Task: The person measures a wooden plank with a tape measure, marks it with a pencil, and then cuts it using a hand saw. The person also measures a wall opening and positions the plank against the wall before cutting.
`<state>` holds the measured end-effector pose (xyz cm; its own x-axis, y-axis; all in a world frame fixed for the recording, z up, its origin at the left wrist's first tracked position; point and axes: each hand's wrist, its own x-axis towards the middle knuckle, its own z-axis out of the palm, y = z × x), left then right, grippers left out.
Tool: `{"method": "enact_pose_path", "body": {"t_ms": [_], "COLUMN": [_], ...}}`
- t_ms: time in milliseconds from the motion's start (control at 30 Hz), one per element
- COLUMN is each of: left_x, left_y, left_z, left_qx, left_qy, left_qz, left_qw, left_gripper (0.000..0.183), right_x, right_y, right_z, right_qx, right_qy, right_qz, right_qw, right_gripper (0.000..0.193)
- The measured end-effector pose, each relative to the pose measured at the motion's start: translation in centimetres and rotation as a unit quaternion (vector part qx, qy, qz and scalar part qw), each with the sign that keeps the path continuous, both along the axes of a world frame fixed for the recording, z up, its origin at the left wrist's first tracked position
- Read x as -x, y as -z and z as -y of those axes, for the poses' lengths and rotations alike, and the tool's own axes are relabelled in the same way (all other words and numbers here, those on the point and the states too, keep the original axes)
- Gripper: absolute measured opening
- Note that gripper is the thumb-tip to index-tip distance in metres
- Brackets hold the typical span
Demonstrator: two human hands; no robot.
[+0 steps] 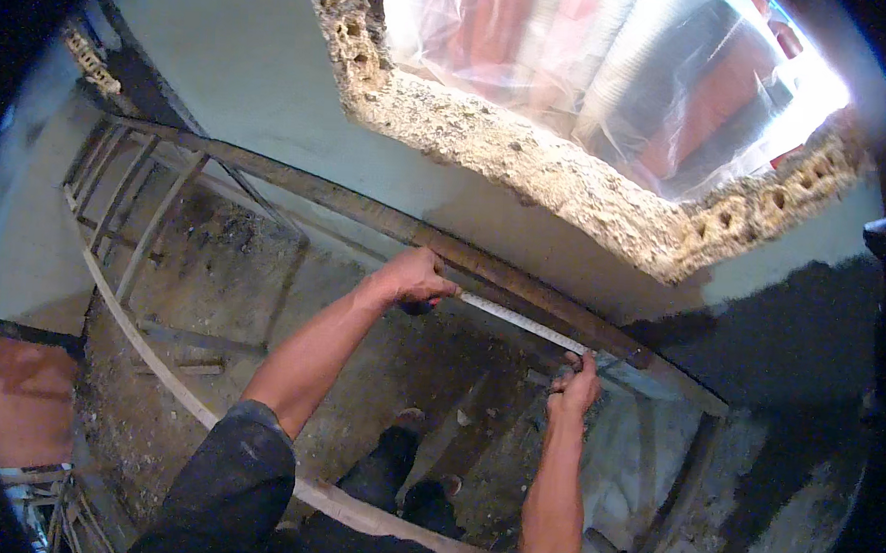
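Note:
A tape measure's pale blade (521, 323) is stretched between my two hands, slanting down to the right along a long wooden beam (508, 280) by the wall. My left hand (415, 277) is closed around the tape measure's dark case (418, 306), which mostly hides behind the fingers. At the blade's far right end, the fingers of my right hand (576, 382) are closed on it. The blade runs just on my side of the beam, and I cannot tell whether it touches the wood.
A rough, broken masonry opening (530, 146) is above the beam, with clear plastic sheeting (614, 75) behind it. Wooden rungs (166, 212) join the beam to a curved-looking near rail (163, 357). Below, my feet stand on a dirty floor (232, 286) with debris. Dark damp patches mark the right wall (762, 313).

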<state>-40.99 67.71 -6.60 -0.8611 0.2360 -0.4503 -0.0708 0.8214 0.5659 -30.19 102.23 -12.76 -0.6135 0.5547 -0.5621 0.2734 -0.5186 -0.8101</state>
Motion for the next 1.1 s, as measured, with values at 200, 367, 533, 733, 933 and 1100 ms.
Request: {"method": "enact_pose_path", "body": {"t_ms": [200, 367, 533, 733, 933, 1100], "left_x": [4.4, 3.9, 3.7, 3.5, 3.2, 3.1], "left_y": [1.8, 3.6, 4.6, 3.4, 2.9, 3.3], "left_z": [1.9, 1.8, 1.3, 0.9, 0.2, 0.1], "left_qx": [-0.021, -0.056, -0.033, -0.006, 0.025, 0.071], "left_qy": [-0.120, -0.152, -0.151, -0.141, -0.159, -0.139], "left_qz": [0.001, -0.047, -0.121, -0.077, -0.115, -0.148], "left_qw": [0.993, 0.986, 0.981, 0.987, 0.980, 0.977], "left_gripper": [0.045, 0.044, 0.046, 0.046, 0.046, 0.051], "right_x": [4.4, 4.0, 3.8, 4.1, 3.9, 3.9], "right_y": [1.2, 1.5, 2.8, 2.7, 2.0, 2.5], "right_z": [0.0, 0.5, -0.4, -2.4, -3.3, -3.4], "right_qx": [-0.042, -0.033, -0.070, -0.036, -0.057, -0.076], "right_qy": [0.015, 0.021, 0.023, 0.067, 0.057, 0.026], "right_qz": [0.049, 0.047, 0.047, 0.006, 0.023, 0.033], "right_qw": [0.998, 0.998, 0.996, 0.997, 0.996, 0.996], "right_gripper": [0.033, 0.036, 0.034, 0.033, 0.035, 0.035]}}
